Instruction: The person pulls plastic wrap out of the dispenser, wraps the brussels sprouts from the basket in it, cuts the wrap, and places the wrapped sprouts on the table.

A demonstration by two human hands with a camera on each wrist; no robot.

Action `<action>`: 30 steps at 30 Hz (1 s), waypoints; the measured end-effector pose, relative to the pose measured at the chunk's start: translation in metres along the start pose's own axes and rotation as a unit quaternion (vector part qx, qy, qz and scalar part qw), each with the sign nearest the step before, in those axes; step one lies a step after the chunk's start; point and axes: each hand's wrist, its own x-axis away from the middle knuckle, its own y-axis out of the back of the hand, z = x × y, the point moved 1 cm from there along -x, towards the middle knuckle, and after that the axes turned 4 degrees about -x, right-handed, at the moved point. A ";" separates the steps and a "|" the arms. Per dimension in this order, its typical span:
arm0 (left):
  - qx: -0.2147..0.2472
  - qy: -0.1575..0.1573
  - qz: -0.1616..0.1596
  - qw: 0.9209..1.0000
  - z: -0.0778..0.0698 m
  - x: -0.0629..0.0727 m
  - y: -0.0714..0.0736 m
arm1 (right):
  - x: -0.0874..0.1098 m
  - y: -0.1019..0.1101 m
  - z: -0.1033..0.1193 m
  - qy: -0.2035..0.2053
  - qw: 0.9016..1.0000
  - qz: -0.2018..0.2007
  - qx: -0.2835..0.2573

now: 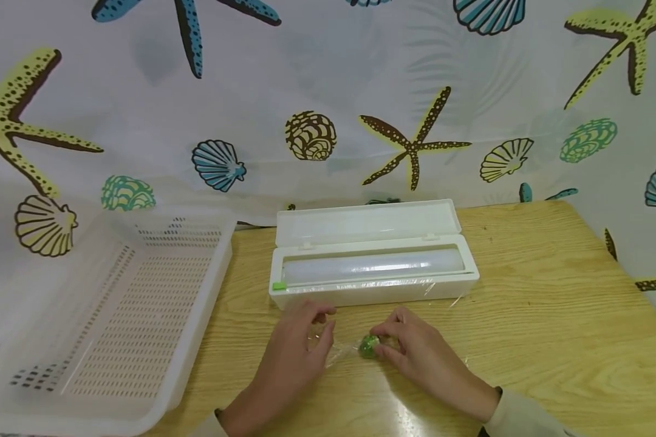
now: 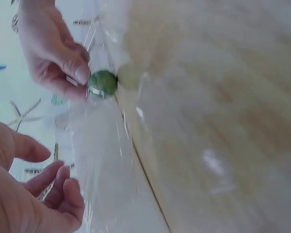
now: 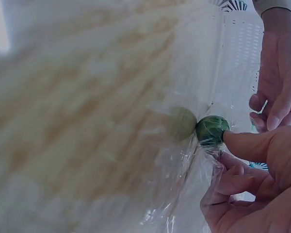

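A small round green fruit or vegetable (image 1: 369,346), loosely covered by clear plastic film (image 2: 106,155), sits low over the wooden table. My right hand (image 1: 421,352) pinches it between thumb and fingers, with film bunched at the fingertips in the right wrist view. To its left is my left hand (image 1: 295,352), thumb and fingers apart and loosely bent, beside the film's edge. Behind both hands stands a white cling film dispenser (image 1: 361,297) with its lid raised. A roll of film (image 1: 372,265) lies inside it.
At the left stands a large white perforated plastic basket (image 1: 175,364). A green slider (image 1: 279,286) sits at the dispenser's left front corner. The wooden table (image 1: 552,303) extends to the right, and a curtain (image 1: 350,73) printed with shells and starfish hangs behind.
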 end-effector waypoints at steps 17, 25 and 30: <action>0.033 0.137 -0.085 0.986 0.042 -0.009 0.022 | 0.005 -0.002 0.006 0.007 0.999 -0.035 -0.004; 0.092 0.161 -0.046 0.982 0.054 -0.018 0.023 | -0.003 0.001 0.012 0.007 0.998 -0.052 -0.027; 0.104 0.172 -0.023 0.979 0.061 -0.023 0.025 | -0.012 0.001 0.018 0.028 0.996 -0.064 -0.048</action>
